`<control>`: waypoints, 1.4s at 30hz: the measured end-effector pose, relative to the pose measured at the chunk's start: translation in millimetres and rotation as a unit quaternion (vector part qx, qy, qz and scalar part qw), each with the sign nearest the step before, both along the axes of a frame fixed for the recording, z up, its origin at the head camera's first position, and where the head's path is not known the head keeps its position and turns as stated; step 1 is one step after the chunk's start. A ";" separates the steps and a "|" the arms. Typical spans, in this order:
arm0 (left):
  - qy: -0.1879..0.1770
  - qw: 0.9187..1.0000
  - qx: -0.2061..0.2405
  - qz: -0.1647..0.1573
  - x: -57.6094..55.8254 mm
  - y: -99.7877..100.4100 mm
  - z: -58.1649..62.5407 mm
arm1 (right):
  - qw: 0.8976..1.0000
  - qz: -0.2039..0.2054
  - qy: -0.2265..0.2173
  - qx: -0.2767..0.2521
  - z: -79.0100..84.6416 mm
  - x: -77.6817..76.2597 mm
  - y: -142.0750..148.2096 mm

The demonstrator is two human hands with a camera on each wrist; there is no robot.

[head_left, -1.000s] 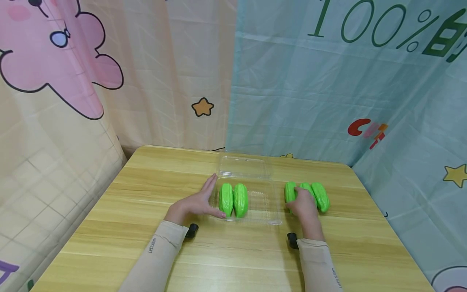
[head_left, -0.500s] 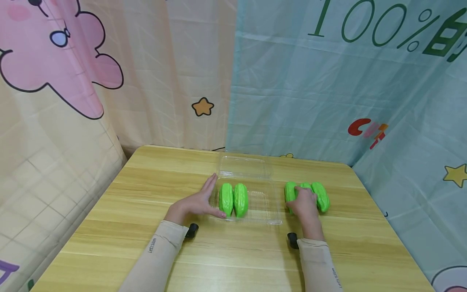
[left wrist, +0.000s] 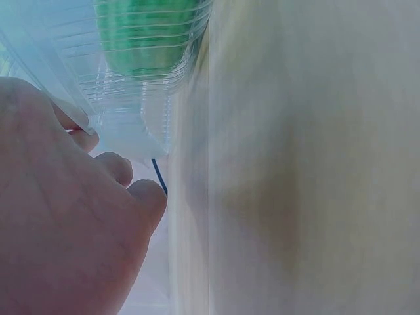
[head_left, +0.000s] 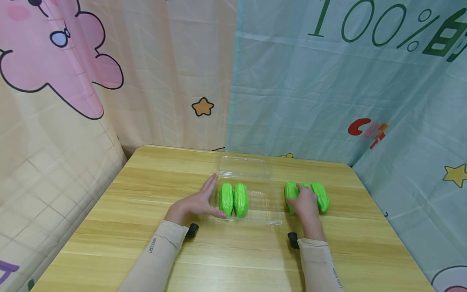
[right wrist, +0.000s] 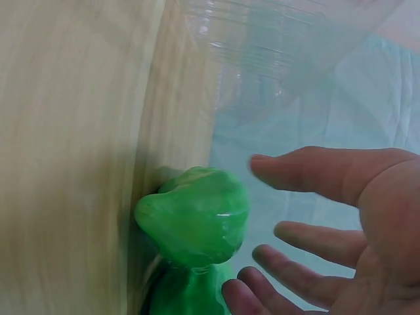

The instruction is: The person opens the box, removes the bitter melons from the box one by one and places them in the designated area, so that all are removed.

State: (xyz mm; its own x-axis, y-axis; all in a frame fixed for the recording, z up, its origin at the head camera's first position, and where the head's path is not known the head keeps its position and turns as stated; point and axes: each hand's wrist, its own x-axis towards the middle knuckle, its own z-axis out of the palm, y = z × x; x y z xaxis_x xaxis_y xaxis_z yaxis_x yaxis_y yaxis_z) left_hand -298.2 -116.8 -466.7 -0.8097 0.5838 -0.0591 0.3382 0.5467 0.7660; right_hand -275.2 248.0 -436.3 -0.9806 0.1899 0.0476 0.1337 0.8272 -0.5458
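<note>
A clear plastic clamshell box (head_left: 260, 207) lies with its lid (head_left: 242, 166) folded back. Two green bitter melons, a left one (head_left: 226, 199) and a right one (head_left: 240, 200), lie side by side in its left part. My left hand (head_left: 195, 202) spreads thumb and fingers along the box's left side, and its fingertips touch the rim (left wrist: 85, 125). On the right, my right hand (head_left: 305, 205) hovers over a row of three melons, its thumb and fingers apart around the leftmost melon (head_left: 290, 192). A gap shows between thumb and melon (right wrist: 197, 216) in the right wrist view. The middle melon is mostly hidden.
The wooden table (head_left: 237, 255) ends at a printed curtain (head_left: 292, 101) behind the box. The rightmost melon (head_left: 321, 197) lies just past my right hand. Black wrist cameras sit under both wrists, the left camera (head_left: 191, 230) and the right camera (head_left: 293, 240).
My right hand has shifted very slightly to the right, and more of the leftmost melon shows beside it. The left hand, the box and the two melons in it have not moved.
</note>
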 end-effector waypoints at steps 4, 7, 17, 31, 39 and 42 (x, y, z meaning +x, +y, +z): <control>0.002 1.000 -0.001 0.001 0.3 0.2 0.3 | 0.999 -0.002 0.017 -0.037 4.5 0.9 0.4; 0.002 1.000 -0.003 0.001 0.5 0.1 0.5 | 0.997 -0.004 0.036 -0.070 7.7 2.1 -0.2; 0.000 1.000 -0.003 0.001 0.6 0.5 0.4 | 0.974 -0.028 0.078 -0.210 16.1 3.8 -4.4; -0.001 1.000 0.000 0.003 -0.4 0.8 -0.6 | 0.954 -0.022 0.083 -0.287 18.7 2.5 -8.8; 0.001 1.000 -0.006 0.001 -1.0 0.8 -0.2 | 0.949 0.025 0.071 -0.305 21.4 4.3 -17.5; 0.002 1.000 -0.006 0.001 -1.4 0.8 -0.9 | 0.946 0.049 0.074 -0.311 19.4 4.1 -23.6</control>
State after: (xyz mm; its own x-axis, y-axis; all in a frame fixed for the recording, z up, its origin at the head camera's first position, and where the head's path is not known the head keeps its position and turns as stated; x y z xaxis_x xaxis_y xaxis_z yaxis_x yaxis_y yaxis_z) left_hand -299.6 -115.9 -467.6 -0.8112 0.5814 -0.0629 0.3399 0.5563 0.7583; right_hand -271.1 224.4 -416.9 -0.9864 0.1349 0.0942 -0.0425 0.3437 -0.9381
